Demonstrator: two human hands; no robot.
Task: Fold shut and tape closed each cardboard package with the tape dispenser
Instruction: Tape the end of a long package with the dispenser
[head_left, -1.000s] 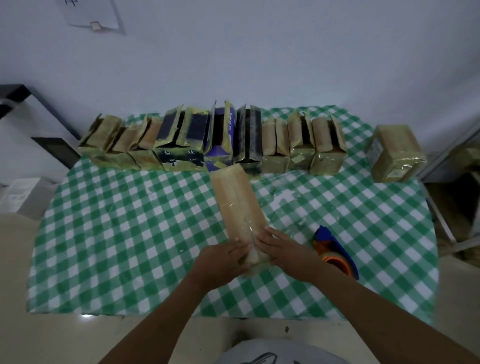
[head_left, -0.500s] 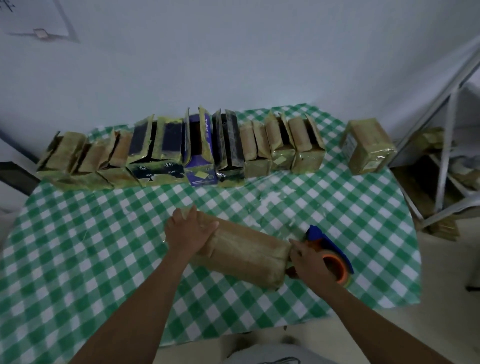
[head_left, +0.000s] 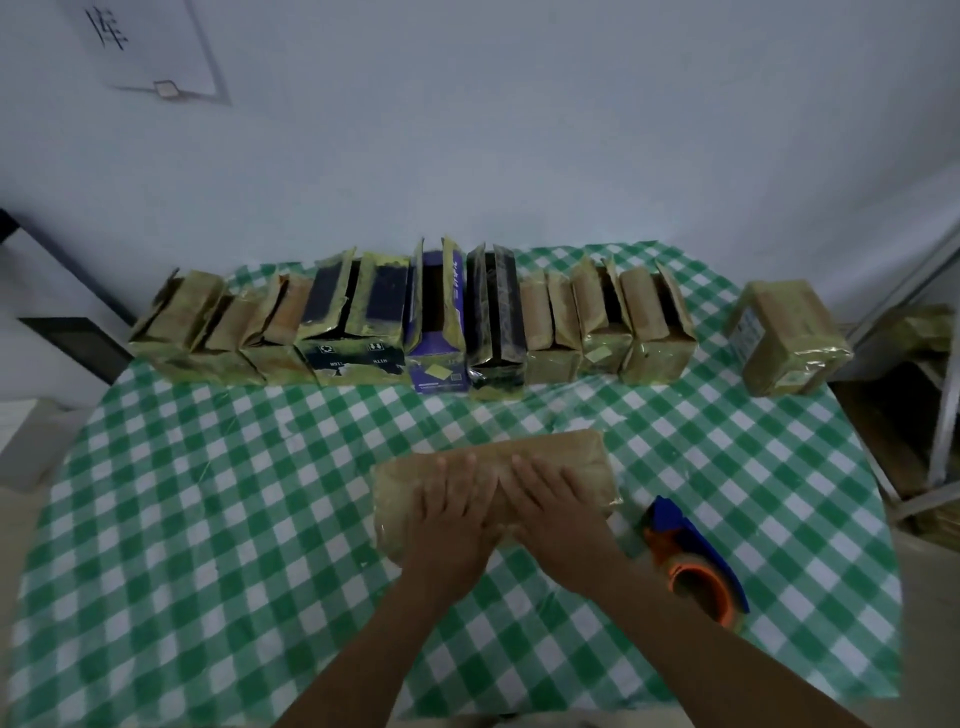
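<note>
Head view: left hand (head_left: 457, 512) and right hand (head_left: 550, 501) press flat-fingered on the closed, tape-glossed brown package (head_left: 576, 462).

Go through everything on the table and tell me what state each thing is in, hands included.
Front package: lying flat, closed, pressed down by both hands.
Left hand: flat on the front package, fingers straight.
Right hand: flat on the front package, fingers straight.
Tape dispenser: lying untouched, right of the front package.
Row of boxes: upright at the back, top flaps open.
Far-right package: closed, glossy with tape.
</note>
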